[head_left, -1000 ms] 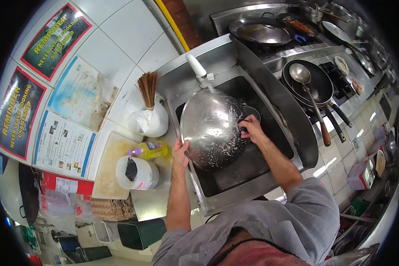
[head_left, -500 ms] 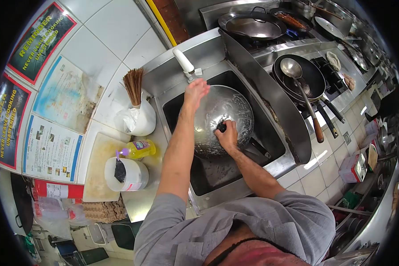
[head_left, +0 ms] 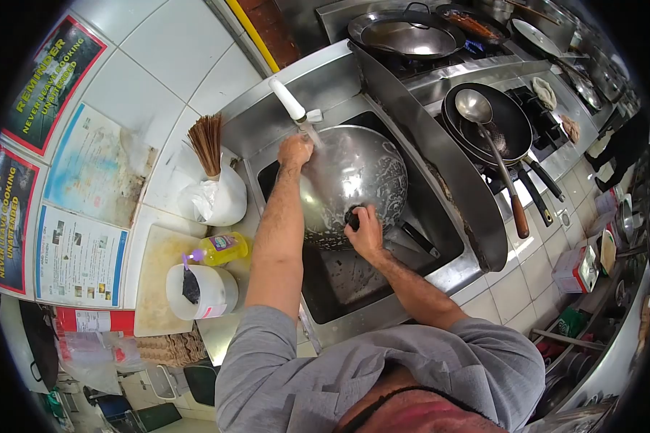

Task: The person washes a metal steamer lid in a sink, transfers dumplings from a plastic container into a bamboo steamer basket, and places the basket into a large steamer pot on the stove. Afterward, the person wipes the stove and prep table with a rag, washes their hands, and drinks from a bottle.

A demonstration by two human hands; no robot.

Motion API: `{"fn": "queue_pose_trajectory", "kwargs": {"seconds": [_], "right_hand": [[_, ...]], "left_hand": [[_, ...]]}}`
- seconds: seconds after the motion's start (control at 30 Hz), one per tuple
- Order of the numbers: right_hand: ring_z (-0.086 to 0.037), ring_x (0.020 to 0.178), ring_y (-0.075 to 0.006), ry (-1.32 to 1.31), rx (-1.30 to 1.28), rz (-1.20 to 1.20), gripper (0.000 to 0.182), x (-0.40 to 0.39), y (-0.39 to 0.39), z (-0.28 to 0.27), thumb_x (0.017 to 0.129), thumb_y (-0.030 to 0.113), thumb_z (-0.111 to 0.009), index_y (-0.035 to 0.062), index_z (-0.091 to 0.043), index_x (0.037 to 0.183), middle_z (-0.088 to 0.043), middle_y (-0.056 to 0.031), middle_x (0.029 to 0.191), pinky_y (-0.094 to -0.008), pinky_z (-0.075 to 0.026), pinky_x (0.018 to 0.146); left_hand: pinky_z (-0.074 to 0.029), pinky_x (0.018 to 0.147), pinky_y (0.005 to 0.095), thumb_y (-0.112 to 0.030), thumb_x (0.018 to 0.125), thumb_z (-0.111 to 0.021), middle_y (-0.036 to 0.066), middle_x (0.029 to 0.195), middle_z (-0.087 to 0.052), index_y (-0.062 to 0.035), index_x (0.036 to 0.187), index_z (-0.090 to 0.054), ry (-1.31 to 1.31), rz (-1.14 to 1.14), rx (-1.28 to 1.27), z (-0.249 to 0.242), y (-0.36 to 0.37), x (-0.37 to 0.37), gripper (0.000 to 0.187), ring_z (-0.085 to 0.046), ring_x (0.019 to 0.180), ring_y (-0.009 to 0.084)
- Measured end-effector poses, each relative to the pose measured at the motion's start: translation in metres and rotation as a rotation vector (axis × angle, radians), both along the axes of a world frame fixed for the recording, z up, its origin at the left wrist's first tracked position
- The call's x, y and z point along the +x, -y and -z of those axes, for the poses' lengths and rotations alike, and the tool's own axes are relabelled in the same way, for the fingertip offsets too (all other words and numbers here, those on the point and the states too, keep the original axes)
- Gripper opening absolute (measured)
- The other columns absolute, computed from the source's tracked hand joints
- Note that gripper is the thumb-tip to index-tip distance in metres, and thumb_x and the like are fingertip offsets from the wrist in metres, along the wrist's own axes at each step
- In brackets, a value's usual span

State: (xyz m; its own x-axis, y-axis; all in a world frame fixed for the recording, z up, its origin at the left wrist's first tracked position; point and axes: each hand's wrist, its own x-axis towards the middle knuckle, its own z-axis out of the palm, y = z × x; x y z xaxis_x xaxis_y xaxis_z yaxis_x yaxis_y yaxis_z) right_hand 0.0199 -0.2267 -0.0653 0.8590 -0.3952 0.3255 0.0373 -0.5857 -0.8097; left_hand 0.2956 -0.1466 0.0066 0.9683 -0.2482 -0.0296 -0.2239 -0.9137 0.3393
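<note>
A large round metal wok (head_left: 368,162), streaked with suds, lies in the sink (head_left: 323,299), its underside seemingly facing up and its dark handle pointing to the lower right. My left hand (head_left: 295,150) is closed on the wok's upper left rim, close under the white faucet (head_left: 287,99). Water runs from the faucet onto the wok beside that hand. My right hand (head_left: 367,232) grips a black scrubber (head_left: 352,216) pressed against the wok's lower middle.
Left of the sink stand a white bucket with a brush (head_left: 206,144), a yellow soap bottle (head_left: 225,249) and a white container (head_left: 220,289). Right, past a metal divider (head_left: 440,180), are stacked pans (head_left: 513,137) with a ladle (head_left: 474,106). A person (head_left: 621,148) stands far right.
My left hand has moved from an open pose beside the faucet down and left onto the wok's rim, now closed. The running water shows more clearly. My right hand has shifted slightly down with the scrubber.
</note>
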Motion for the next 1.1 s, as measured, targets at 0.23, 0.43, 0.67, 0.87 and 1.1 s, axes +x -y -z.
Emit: {"fn": "queue_pose_trajectory", "kwargs": {"seconds": [0.23,0.43,0.67,0.87,1.1], "right_hand": [[-0.051,0.079,-0.0359,0.011,-0.054,-0.012,0.036,-0.011,0.010,0.014,0.068,0.006,-0.066,0.0066,-0.046,0.097,-0.037,-0.0140,0.094,-0.0452,-0.046,0.065],[-0.050,0.080,-0.0354,0.088,0.040,-0.036,0.037,0.004,0.017,-0.029,0.064,0.002,-0.066,0.0062,-0.047,0.095,-0.037,-0.0133,0.095,-0.0422,-0.045,0.066],[-0.047,0.088,-0.0352,-0.022,0.186,0.073,0.041,0.030,0.025,-0.015,0.060,0.000,-0.067,0.0065,-0.045,0.095,-0.037,-0.0137,0.099,-0.0412,-0.042,0.077],[-0.049,0.087,-0.0275,-0.172,0.546,0.303,0.039,0.039,0.042,0.033,0.058,0.001,-0.066,0.0046,-0.043,0.089,-0.041,-0.0119,0.097,-0.0373,-0.045,0.073],[-0.049,0.051,-0.0175,-0.152,1.100,0.177,0.034,0.042,0.055,0.022,0.066,0.003,-0.064,0.0017,-0.040,0.089,-0.037,-0.0118,0.097,-0.0287,-0.044,0.038]], "left_hand": [[-0.041,0.087,0.0374,-0.055,0.077,-0.054,0.017,0.101,-0.062,-0.0017,0.095,-0.063,-0.173,-0.064,-0.136,0.015,-0.034,-0.007,0.057,-0.054,0.103,0.0308],[-0.045,0.073,0.0345,-0.051,0.073,-0.064,0.016,0.087,-0.063,0.0051,0.089,-0.060,-0.047,-0.172,-0.680,-0.012,-0.045,-0.006,0.058,-0.059,0.081,0.0249],[-0.043,0.066,0.0310,-0.044,0.074,-0.068,0.010,0.075,-0.061,0.0034,0.080,-0.061,0.027,-0.239,-0.912,-0.002,-0.065,-0.011,0.048,-0.055,0.070,0.0180],[-0.042,0.067,0.0307,-0.044,0.075,-0.067,0.009,0.073,-0.060,0.0030,0.078,-0.060,-0.005,-0.400,-0.976,0.033,-0.058,-0.053,0.048,-0.054,0.069,0.0195],[-0.045,0.064,0.0300,-0.034,0.082,-0.061,0.003,0.069,-0.057,0.0005,0.085,-0.060,0.667,-0.129,-0.531,0.014,-0.002,-0.032,0.035,-0.056,0.063,0.0199]]}}
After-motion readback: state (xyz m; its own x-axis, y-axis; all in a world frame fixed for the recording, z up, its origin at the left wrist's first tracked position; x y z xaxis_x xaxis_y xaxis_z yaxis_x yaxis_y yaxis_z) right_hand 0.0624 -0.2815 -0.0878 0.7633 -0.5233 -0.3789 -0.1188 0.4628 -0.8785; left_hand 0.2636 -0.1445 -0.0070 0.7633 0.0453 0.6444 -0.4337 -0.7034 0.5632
